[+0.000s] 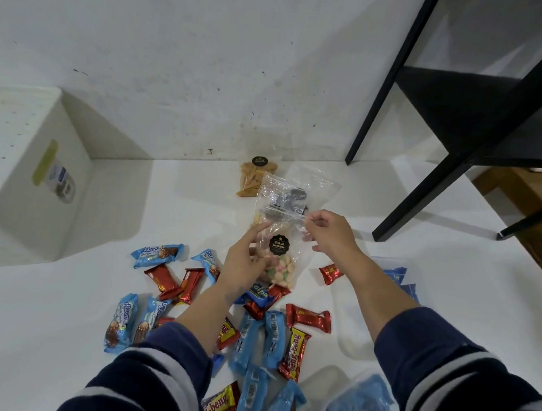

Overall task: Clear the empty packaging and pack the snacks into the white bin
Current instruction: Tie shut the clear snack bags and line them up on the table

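A clear zip bag of pastel biscuits [278, 264] with a black round label is lifted above the white floor. My left hand [245, 257] holds its left side, and my right hand [327, 232] pinches the zip strip at its top right. Behind it lies a nearly empty clear bag [298, 191] and a bag of orange sticks [252, 179] near the wall. Several blue and red wrapped snack bars [267, 332] are scattered below my arms. The white bin [47, 177] stands at the left with a yellow-green label on its side.
A black metal shelf frame [452, 151] stands at the right, its legs on the floor. Clear plastic containers with blue packs [363, 399] sit at the lower right. A white wall runs along the back.
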Action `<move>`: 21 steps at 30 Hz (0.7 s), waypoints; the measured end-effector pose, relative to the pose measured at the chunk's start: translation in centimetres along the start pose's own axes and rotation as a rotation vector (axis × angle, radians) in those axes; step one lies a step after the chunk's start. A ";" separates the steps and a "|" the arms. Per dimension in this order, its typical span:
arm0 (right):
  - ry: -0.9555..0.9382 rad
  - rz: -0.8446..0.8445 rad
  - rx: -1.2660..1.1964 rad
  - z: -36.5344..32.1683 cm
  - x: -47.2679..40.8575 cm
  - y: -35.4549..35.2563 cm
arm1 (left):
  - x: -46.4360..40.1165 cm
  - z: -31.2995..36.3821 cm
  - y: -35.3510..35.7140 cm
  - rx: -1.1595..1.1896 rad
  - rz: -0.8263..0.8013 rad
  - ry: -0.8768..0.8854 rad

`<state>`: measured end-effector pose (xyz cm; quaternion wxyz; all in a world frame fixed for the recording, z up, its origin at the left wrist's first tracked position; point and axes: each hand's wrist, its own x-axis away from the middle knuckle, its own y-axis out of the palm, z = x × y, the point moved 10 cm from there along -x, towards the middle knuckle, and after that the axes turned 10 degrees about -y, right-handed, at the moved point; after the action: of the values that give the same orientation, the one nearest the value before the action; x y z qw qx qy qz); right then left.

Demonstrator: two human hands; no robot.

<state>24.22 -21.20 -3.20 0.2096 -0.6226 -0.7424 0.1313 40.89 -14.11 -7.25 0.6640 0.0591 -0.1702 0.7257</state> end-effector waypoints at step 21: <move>-0.130 -0.083 0.290 -2.9 -2.5 2.1 | 0.1 -0.6 0.6 0.146 -0.078 -0.060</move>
<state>27.78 -23.42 -2.01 0.2539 -0.5448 -0.7527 0.2685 40.40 -13.82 -7.86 0.6804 0.1355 -0.1343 0.7076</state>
